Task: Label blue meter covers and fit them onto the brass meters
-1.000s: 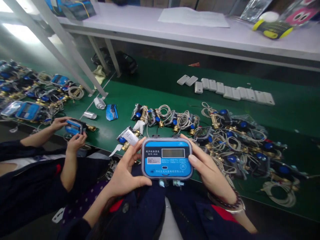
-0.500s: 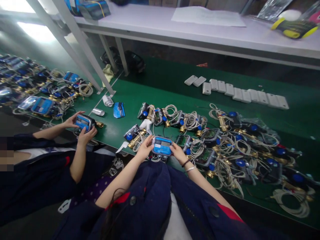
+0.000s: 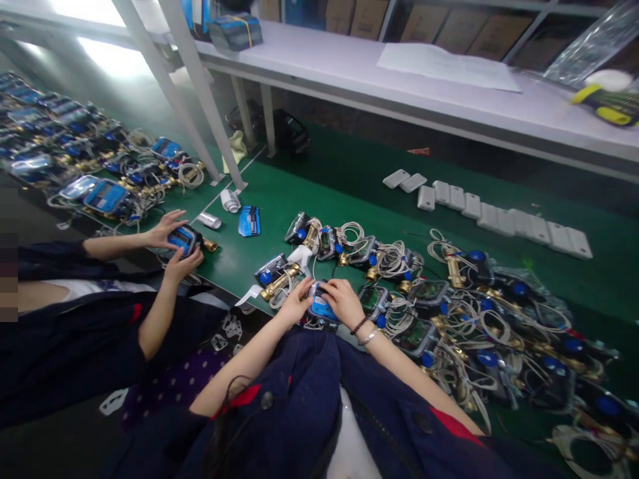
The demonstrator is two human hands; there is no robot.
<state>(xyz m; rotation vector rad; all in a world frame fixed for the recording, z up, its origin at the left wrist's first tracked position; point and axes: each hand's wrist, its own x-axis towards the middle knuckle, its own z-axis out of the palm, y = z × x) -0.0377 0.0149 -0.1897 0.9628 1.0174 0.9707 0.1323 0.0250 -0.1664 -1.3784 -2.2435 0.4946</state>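
The left hand [image 3: 295,306] and right hand [image 3: 345,305] grip the blue meter [image 3: 322,309] from both sides, likely steadying it, by the table's [image 3: 279,189] near edge. Just beyond them, cables [image 3: 394,258] lie coiled, probably against tangling; farther right, white cases [image 3: 495,218] line up.

A pale shelf [image 3: 319,53] runs above the green tabletop [image 3: 319,179], with cardboard boxes [image 3: 459,28] behind it. On the shelf lie a banded dark stack [image 3: 234,32], a white sheet [image 3: 446,66], and a yellow-and-black handle [image 3: 612,110] beside a round white object [image 3: 609,80]. Below, small white cases [image 3: 504,221] form an uneven row near a reddish scrap [image 3: 419,152]. A yellowish cloth [image 3: 234,152] and two silvery rolls [image 3: 230,201] lie near the gray posts [image 3: 202,100].
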